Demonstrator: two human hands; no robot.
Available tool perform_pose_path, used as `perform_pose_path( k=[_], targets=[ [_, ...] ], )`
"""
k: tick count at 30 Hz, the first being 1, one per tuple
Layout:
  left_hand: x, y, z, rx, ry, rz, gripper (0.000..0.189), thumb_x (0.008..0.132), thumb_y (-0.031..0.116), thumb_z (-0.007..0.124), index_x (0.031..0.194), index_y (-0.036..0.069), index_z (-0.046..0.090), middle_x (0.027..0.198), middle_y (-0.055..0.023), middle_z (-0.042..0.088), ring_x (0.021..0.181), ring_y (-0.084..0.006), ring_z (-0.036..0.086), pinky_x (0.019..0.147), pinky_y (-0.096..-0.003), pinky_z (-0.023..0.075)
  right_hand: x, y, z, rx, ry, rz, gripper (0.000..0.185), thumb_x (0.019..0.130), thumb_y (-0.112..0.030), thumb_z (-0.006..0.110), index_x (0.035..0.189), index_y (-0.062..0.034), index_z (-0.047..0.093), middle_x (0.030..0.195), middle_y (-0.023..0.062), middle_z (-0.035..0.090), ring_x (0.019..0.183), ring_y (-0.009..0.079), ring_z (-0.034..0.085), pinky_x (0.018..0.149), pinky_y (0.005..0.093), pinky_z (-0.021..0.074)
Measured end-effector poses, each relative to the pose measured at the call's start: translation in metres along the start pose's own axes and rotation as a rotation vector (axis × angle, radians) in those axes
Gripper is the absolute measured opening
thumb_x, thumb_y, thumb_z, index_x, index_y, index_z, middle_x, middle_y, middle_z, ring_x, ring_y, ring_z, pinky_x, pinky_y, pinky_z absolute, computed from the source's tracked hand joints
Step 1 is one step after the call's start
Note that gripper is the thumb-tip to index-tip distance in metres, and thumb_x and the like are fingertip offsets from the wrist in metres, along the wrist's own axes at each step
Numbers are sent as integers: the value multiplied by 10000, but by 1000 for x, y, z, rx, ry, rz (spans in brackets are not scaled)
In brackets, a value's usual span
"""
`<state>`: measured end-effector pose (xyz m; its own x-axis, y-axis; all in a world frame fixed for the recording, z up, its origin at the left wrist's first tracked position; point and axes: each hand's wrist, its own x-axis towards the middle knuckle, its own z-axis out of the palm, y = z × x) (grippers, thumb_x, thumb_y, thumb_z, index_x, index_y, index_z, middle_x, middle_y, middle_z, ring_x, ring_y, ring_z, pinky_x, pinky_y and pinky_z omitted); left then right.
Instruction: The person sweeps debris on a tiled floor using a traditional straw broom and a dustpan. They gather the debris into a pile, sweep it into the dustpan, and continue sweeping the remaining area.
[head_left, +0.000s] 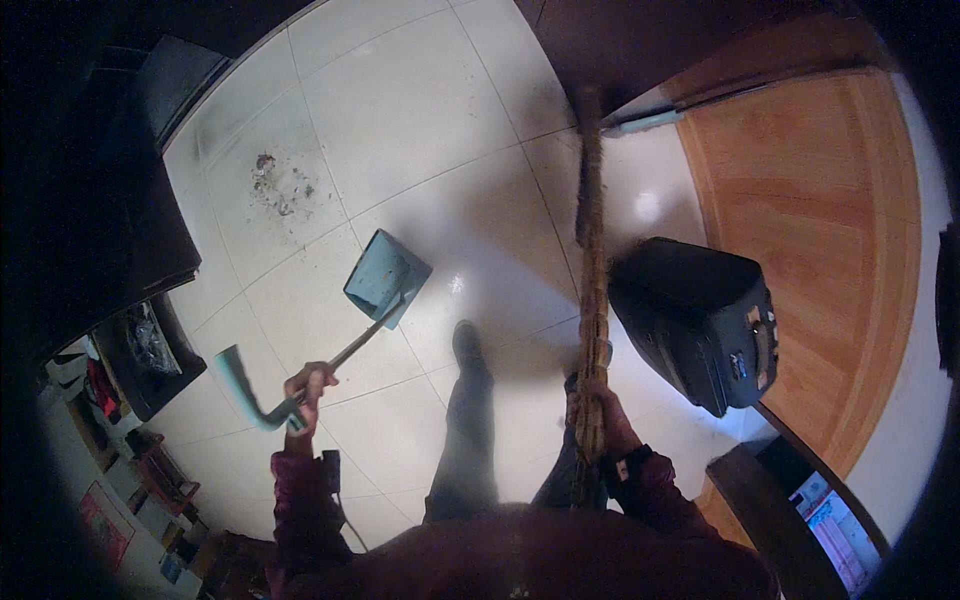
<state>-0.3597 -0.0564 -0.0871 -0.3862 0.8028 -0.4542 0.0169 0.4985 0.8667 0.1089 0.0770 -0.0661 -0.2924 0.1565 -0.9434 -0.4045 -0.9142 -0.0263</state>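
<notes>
My left hand (309, 386) grips the long thin handle of a teal dustpan (381, 271), whose pan is down near the tiled floor with bits of dirt in it. A curved teal piece (244, 394) juts out by this hand; it looks like the handle's upper end. In my right hand (607, 420) is a long broom (594, 300) of bound brown plant fibres, pointing forward. Its far end fades into the dark at the top. Ahead to the left, a patch of loose debris (283, 184) lies scattered on the tiles.
A black suitcase (694, 322) stands right of the broom, before a wooden panel (810, 247). A lit screen (840, 525) is at the lower right. Dark furniture (97, 202) lines the left, with an open drawer or box (150, 352) holding something in clear plastic.
</notes>
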Motion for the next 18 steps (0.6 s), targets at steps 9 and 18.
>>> perform_pose_path(
  k=[9,18],
  targets=[
    [-11,-2,-3,35,19,-68,279,927,262,527,947,0,621,824,-48,579,713,-112,502,644,-256,418,8,-58,25,221,-44,-177,390,799,-362,660,927,-27,506,791,62,536,685,154,559,668,288,502],
    [-31,52,-14,63,185,-105,345,892,348,591,976,14,622,844,-39,591,776,-121,531,733,-276,445,82,-201,19,198,-681,-268,322,844,-382,577,861,-60,575,772,86,581,753,218,578,673,341,491]
  ],
)
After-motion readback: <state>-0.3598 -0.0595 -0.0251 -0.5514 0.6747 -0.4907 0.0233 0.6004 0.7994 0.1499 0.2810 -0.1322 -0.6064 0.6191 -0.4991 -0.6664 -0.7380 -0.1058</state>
